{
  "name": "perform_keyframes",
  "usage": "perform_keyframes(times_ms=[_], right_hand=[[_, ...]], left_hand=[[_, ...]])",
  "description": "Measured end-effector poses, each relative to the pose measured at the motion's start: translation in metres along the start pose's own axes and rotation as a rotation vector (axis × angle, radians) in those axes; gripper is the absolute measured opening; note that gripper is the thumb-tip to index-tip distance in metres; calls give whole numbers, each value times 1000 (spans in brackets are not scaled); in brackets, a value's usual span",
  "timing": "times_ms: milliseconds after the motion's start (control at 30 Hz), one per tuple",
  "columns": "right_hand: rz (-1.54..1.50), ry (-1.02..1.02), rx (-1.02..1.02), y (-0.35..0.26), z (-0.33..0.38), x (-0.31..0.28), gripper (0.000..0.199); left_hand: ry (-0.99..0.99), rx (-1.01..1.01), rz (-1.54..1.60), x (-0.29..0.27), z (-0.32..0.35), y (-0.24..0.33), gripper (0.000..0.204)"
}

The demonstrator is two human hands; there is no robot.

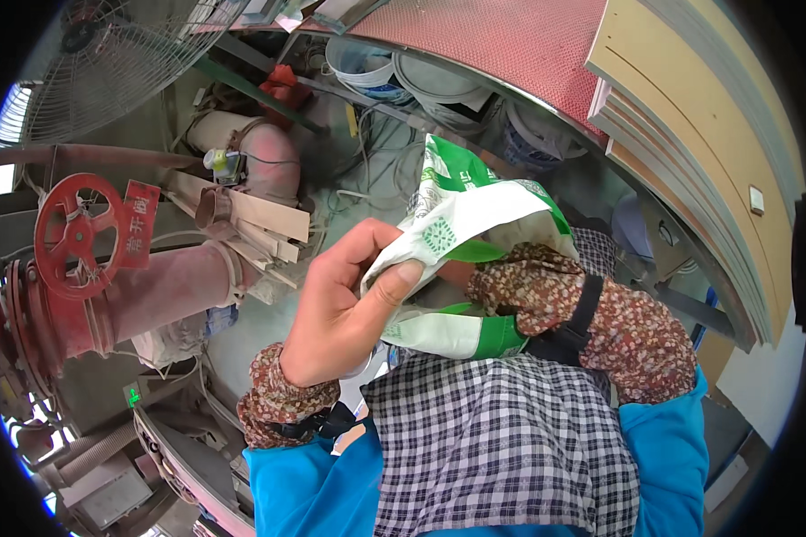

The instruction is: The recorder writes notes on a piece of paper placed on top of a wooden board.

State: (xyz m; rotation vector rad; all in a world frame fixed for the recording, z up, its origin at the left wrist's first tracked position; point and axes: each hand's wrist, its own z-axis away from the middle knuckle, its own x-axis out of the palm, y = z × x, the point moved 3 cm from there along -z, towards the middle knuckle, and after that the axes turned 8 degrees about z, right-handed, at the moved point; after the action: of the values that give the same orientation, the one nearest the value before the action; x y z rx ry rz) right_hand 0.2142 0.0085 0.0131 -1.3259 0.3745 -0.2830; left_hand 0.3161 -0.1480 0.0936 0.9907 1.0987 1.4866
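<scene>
A white and green printed bag is held up in front of me with its mouth spread toward me. My left hand pinches the bag's left rim between thumb and fingers. My right hand reaches inside the bag; only a sliver of it shows beyond the flowered sleeve cover, and its fingers are hidden by the bag wall. What lies at the bottom of the bag cannot be seen. Below it hangs a black and white checked apron over my blue sleeves.
On the left stand a thick red pipe with a red valve wheel, a pile of wood strips and a large fan. Ahead are several buckets beneath a red-topped table. Stacked boards rise at the right.
</scene>
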Motion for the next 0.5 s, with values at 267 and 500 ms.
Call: perform_keyframes(times_ms=[267, 500], right_hand=[[96, -58, -29, 7, -10, 24, 22], [172, -74, -30, 11, 1, 34, 23]], left_hand=[[70, -15, 14, -10, 11, 1, 17], [-21, 33, -38, -5, 13, -1, 19]])
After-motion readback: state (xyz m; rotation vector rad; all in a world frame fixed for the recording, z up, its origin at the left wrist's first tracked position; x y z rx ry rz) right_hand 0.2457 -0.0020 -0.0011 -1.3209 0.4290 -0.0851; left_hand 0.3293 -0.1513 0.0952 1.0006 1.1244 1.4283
